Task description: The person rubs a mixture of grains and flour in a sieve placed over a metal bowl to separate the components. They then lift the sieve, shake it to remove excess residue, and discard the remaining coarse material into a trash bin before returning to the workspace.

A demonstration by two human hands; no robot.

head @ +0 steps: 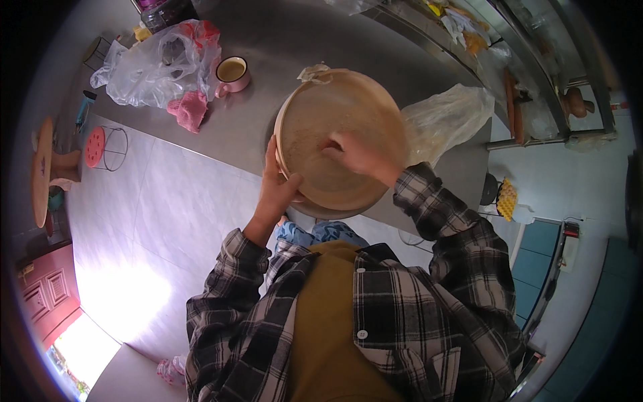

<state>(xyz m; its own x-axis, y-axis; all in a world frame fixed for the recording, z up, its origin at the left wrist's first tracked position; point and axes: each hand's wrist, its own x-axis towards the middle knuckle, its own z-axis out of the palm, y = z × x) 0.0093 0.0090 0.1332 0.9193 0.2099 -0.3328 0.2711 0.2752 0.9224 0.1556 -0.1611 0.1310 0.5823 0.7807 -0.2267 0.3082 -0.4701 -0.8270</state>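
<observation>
A round sieve-like pan with a pale rim (281, 131) rests at the near edge of the metal table, tilted over a darker round vessel (346, 214) that shows only along its lower edge. My left hand (279, 178) grips the rim on the left, thumb on top and fingers beneath. Inside the pan, my right hand (354, 153) is blurred, its fingers curled against the bottom. Whether it pinches anything is hidden. Fine brownish grains (304, 138) lie left of those fingers. A scrap of thin film or cloth (315, 73) hangs over the far rim.
A clear plastic bag (442, 123) touches the pan's right side. Further left are a pink mug (233, 75) with a light drink, a pink cloth (190, 109) and a crumpled plastic bag (155, 70). Metal shelving (547, 135) stands right; a red-topped stool (95, 146) is on the floor.
</observation>
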